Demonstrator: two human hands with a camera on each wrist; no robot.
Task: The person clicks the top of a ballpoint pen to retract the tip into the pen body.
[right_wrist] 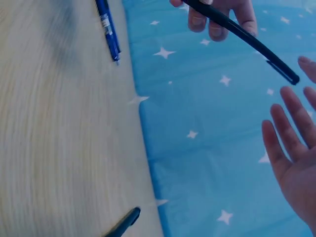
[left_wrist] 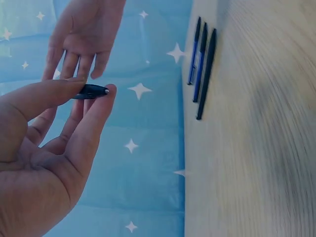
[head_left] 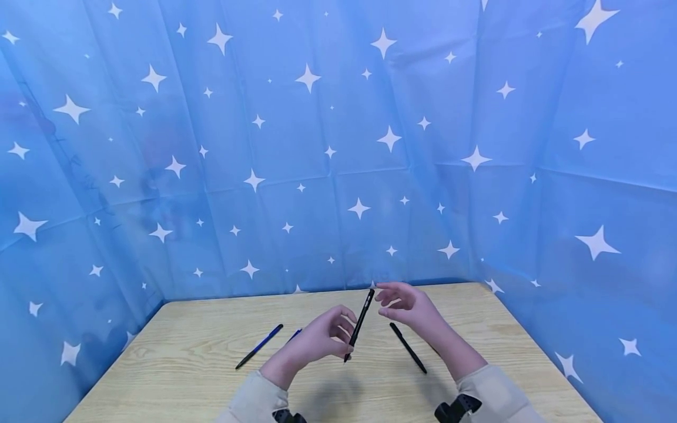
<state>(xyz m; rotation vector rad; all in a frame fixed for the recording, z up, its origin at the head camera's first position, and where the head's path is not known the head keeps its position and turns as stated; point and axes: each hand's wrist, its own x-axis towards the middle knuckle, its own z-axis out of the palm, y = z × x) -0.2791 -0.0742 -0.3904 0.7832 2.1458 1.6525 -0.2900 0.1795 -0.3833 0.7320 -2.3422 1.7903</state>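
Note:
My left hand point(head_left: 322, 336) pinches a black pen point(head_left: 362, 322) near its lower end, between thumb and fingers, and holds it tilted above the table. In the left wrist view the end of this pen point(left_wrist: 94, 92) points toward the camera. My right hand point(head_left: 408, 305) is beside the pen's upper end, its fingers relaxed and apart from each other. Seen from the right wrist, the pen's clip end point(right_wrist: 289, 74) lies just off the right fingertips point(right_wrist: 291, 98), with a small gap between them.
On the wooden table point(head_left: 201, 341) lie a blue-and-black pen point(head_left: 259, 346) at left, a blue pen point(head_left: 295, 335) partly hidden behind the left hand, and a black pen point(head_left: 407, 348) by the right forearm. A blue star-patterned curtain point(head_left: 338, 147) surrounds the table's back and sides.

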